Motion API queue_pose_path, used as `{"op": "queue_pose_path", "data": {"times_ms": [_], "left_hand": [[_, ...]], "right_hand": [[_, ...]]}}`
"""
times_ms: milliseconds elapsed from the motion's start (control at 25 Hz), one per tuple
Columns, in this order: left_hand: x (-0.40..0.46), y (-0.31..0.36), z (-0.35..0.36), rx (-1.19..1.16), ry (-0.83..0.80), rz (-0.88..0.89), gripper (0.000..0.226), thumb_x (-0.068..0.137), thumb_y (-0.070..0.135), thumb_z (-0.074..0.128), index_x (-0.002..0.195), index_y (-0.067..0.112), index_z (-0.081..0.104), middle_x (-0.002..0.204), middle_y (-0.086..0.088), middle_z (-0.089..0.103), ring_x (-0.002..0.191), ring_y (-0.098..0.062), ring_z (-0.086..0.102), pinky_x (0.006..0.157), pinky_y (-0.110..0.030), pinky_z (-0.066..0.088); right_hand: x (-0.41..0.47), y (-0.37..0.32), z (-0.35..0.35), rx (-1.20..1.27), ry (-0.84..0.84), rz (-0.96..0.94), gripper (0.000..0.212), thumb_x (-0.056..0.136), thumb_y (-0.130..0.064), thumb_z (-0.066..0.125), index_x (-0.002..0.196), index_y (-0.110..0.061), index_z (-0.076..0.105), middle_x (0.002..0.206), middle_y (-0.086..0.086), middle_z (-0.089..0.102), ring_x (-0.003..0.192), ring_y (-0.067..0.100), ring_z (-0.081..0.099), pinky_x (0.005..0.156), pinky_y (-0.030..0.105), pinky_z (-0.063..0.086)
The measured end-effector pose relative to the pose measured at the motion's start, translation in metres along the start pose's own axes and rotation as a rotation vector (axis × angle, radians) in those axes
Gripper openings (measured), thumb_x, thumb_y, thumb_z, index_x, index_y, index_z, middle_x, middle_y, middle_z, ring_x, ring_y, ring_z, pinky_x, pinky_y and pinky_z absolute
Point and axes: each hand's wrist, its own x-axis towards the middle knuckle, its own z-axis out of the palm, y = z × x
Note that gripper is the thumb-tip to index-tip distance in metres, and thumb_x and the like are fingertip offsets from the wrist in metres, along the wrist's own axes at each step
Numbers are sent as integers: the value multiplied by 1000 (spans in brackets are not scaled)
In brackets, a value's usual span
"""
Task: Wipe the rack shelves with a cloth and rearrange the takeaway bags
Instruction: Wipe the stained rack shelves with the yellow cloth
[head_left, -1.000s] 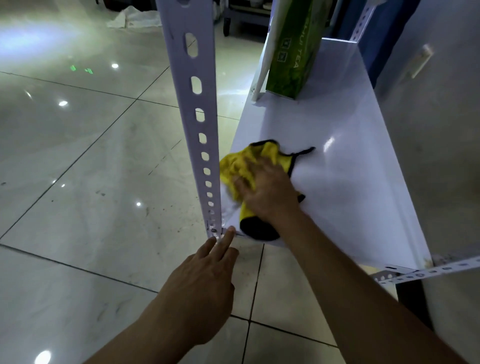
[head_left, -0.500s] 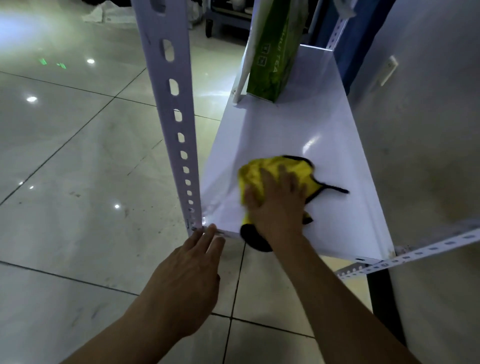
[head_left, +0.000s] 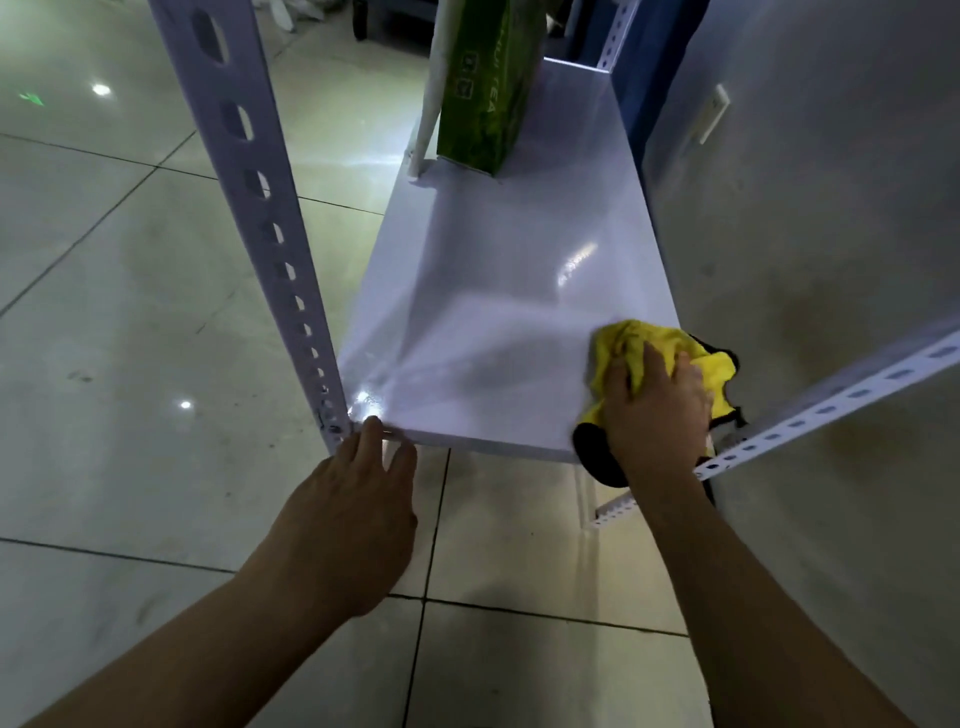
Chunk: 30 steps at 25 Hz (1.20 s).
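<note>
A white rack shelf (head_left: 493, 291) runs away from me at knee height. My right hand (head_left: 657, 410) presses a yellow cloth with black trim (head_left: 628, 343) flat on the shelf's near right corner, and part of the cloth hangs over the front edge. My left hand (head_left: 348, 519) rests with fingertips on the shelf's near left corner, beside the perforated upright post (head_left: 260, 208). A green takeaway bag (head_left: 480, 93) printed with "TEA" stands upright at the far end of the shelf, with a white bag (head_left: 434, 83) beside it on the left.
A grey wall (head_left: 810, 208) with a wall socket (head_left: 712, 111) closes off the right side. A perforated rail (head_left: 831, 405) crosses at the near right. Glossy tiled floor (head_left: 130, 312) lies to the left and below. A blue panel (head_left: 654, 62) stands behind the shelf's far end.
My right hand has swept the cloth from the shelf's near left side across to its near right corner. My left hand has stayed at the near left corner.
</note>
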Motion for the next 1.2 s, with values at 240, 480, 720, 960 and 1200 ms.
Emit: {"op": "queue_pose_path", "data": {"times_ms": [240, 480, 720, 960, 1200], "left_hand": [[3, -2, -6, 46, 41, -9, 53, 100, 30, 38, 150, 19, 27, 147, -6, 34, 128, -21, 45, 105, -30, 40], [13, 7, -3, 144, 66, -88, 44, 102, 33, 29, 143, 19, 31, 138, -8, 36, 119, -23, 47, 95, -27, 39], [14, 3, -4, 2, 104, -91, 47, 103, 35, 38, 147, 19, 32, 142, -6, 37, 125, -20, 48, 99, -28, 44], [17, 7, -4, 36, 88, -107, 45, 103, 37, 35, 143, 17, 36, 137, -7, 39, 121, -22, 49, 97, -29, 45], [16, 10, -2, 58, 83, -107, 46, 103, 38, 35, 144, 17, 35, 137, -8, 38, 122, -22, 49, 97, -29, 45]], "right_hand": [[-54, -106, 38, 45, -80, -474, 51, 99, -46, 44, 141, -21, 56, 147, 19, 49, 136, 39, 43, 113, 49, 30], [-35, -102, 41, 196, -205, -654, 48, 98, -43, 52, 139, -19, 58, 141, 17, 55, 132, 35, 47, 112, 45, 33], [-5, -17, 8, 2, 36, -148, 50, 98, -41, 45, 135, -8, 56, 123, 26, 59, 114, 44, 53, 98, 54, 41], [-42, -43, 12, 56, -44, -391, 61, 92, -43, 29, 136, -6, 51, 130, 25, 54, 111, 45, 52, 95, 52, 42], [12, -30, 18, 163, -114, -275, 49, 99, -39, 49, 141, -14, 52, 145, 19, 47, 125, 42, 47, 104, 50, 40]]}}
